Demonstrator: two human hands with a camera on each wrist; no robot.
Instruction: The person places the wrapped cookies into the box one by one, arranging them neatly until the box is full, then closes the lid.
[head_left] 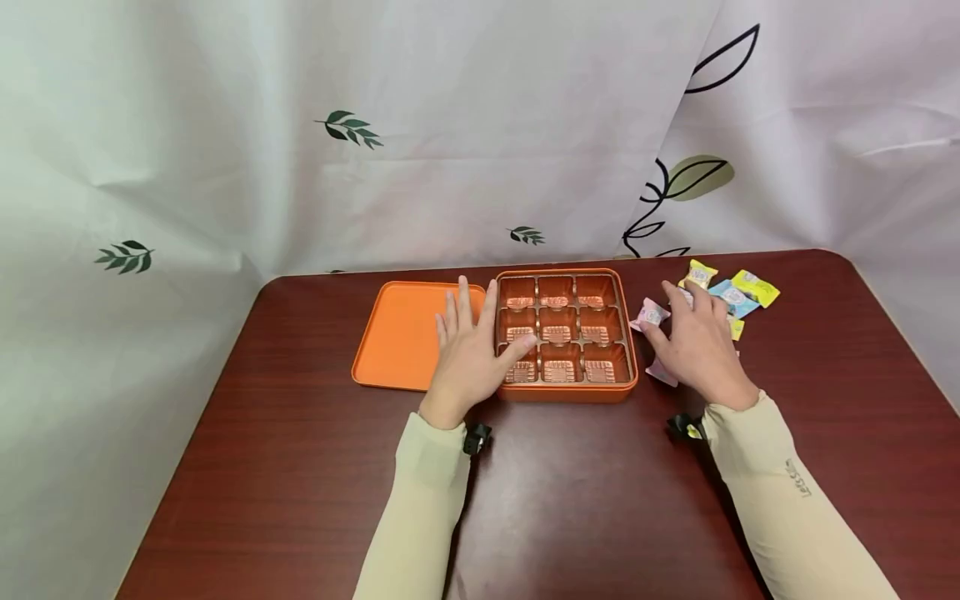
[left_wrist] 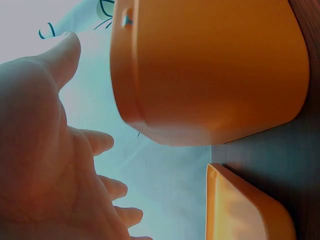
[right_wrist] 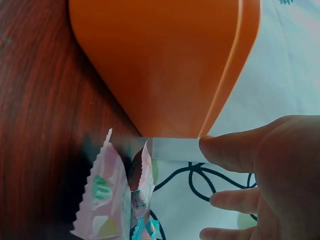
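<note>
left hand [head_left: 467, 360]: fingers spread, grasping nothing, over gap between lid [head_left: 396, 337] and orange box [head_left: 566, 395]. right hand [head_left: 701, 354]: fingers loosely extended above wrapped candies [head_left: 650, 313], grip released. box near middle of table's [head_left: 570, 508] far edge, compartments facing up; near-square, long axis unclear. candies right of box; yellow packet [head_left: 757, 288] nearest far right corner, long axis slanting from far edge toward right edge.

Box [head_left: 562, 393] near the far edge of the desk [head_left: 577, 500]; lid [head_left: 397, 333] to its left; packets [head_left: 756, 288] to its right, toward the far right corner. Left hand [head_left: 467, 358] above lid and box, right hand [head_left: 701, 350] above packets; cloth [head_left: 450, 200] behind.
</note>
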